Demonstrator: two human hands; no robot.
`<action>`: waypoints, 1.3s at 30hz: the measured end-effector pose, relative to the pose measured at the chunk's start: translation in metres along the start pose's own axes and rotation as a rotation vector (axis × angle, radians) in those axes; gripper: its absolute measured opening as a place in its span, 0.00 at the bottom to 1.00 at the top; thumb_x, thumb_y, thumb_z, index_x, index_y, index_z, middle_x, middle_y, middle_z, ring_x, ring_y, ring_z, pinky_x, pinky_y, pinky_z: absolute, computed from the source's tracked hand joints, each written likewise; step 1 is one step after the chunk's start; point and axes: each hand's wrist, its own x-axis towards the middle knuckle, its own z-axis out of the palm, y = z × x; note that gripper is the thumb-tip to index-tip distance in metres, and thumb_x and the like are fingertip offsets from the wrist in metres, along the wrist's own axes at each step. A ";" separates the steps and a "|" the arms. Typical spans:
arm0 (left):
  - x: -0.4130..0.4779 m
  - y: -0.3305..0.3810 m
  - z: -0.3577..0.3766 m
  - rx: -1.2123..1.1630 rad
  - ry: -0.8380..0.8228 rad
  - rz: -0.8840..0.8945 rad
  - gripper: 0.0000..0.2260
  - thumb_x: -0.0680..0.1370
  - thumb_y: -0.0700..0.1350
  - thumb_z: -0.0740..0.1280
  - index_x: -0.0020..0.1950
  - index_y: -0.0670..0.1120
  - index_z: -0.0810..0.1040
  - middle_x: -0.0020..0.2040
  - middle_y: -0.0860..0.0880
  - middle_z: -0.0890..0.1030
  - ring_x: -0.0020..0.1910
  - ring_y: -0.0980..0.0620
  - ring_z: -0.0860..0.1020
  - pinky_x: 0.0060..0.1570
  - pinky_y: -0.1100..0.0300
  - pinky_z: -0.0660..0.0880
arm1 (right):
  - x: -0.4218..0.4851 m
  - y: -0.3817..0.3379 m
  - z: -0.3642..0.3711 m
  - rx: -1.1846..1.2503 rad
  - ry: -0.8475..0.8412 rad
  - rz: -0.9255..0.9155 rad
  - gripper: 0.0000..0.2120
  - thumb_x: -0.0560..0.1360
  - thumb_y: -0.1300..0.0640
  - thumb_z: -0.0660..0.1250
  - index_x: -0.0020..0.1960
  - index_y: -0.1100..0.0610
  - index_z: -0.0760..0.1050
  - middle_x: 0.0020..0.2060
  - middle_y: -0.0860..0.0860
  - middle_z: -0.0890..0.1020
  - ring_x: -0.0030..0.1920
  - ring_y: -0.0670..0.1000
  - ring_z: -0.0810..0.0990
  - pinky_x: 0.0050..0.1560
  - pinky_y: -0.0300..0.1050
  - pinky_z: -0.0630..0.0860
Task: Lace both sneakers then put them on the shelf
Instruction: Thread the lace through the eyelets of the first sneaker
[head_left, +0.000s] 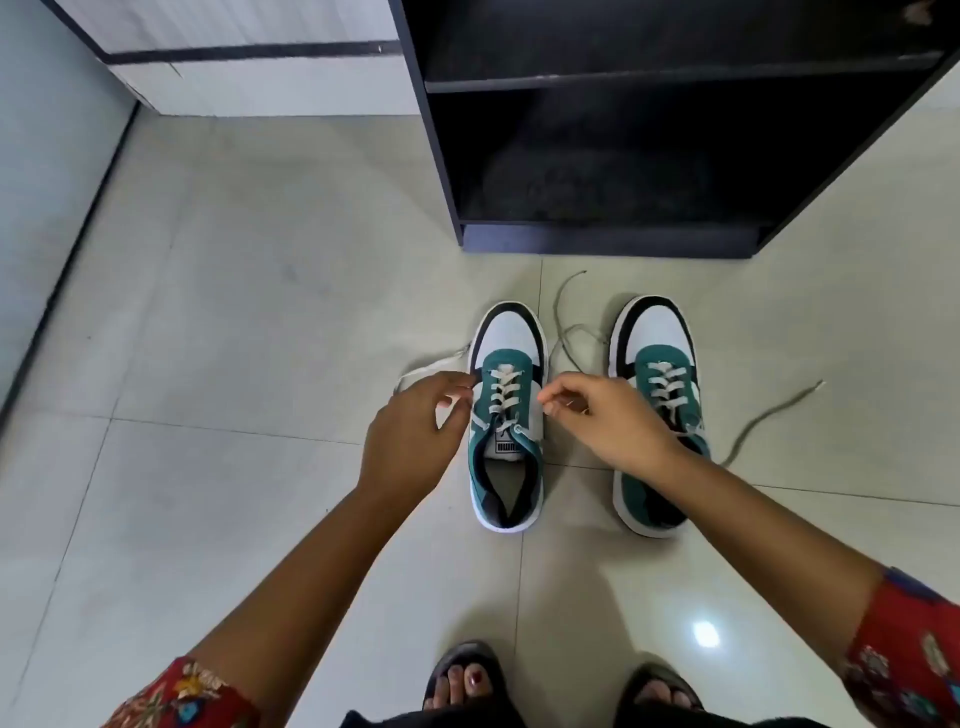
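Tiled floor (260, 312), two teal-white sneakers (506, 415), laces loose, hands (415, 431) pinching ends

Pale glossy floor tiles (234, 322), grout lines crossing; a bright light glare (706, 635) near right. Pale wall (47, 171) left. White cabinet (249, 67) with dark trim far left.

We see an evenly lit indoor scene, bright but soft, with one small glare spot from an overhead light on the glossy floor tiles (706, 634). Faint, diffuse shadows lie under our arms. The shelf (597, 171) interior stays very dark, its detail lost. The wide-angle lens bends straight lines near the edges, and the whole picture looks slightly soft, with mild smearing toward the corners.
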 end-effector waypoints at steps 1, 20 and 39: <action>0.002 -0.004 0.003 -0.030 -0.011 0.011 0.09 0.77 0.48 0.62 0.55 0.55 0.78 0.52 0.60 0.82 0.50 0.59 0.79 0.51 0.56 0.76 | 0.001 0.002 0.002 -0.022 0.004 -0.014 0.08 0.75 0.57 0.64 0.52 0.52 0.79 0.46 0.44 0.83 0.43 0.41 0.79 0.43 0.28 0.70; -0.003 -0.045 0.025 0.123 0.033 0.233 0.06 0.76 0.47 0.59 0.47 0.47 0.75 0.40 0.53 0.81 0.40 0.52 0.77 0.61 0.50 0.70 | -0.021 0.007 0.036 -0.166 0.002 0.006 0.03 0.71 0.56 0.65 0.44 0.56 0.75 0.43 0.51 0.81 0.46 0.53 0.75 0.41 0.45 0.68; 0.007 -0.049 -0.012 0.558 -0.102 0.015 0.16 0.76 0.53 0.58 0.60 0.50 0.76 0.60 0.48 0.78 0.56 0.44 0.77 0.50 0.54 0.71 | -0.038 -0.022 -0.026 -0.733 -0.059 0.018 0.13 0.73 0.51 0.62 0.56 0.50 0.74 0.54 0.50 0.80 0.54 0.54 0.78 0.45 0.45 0.70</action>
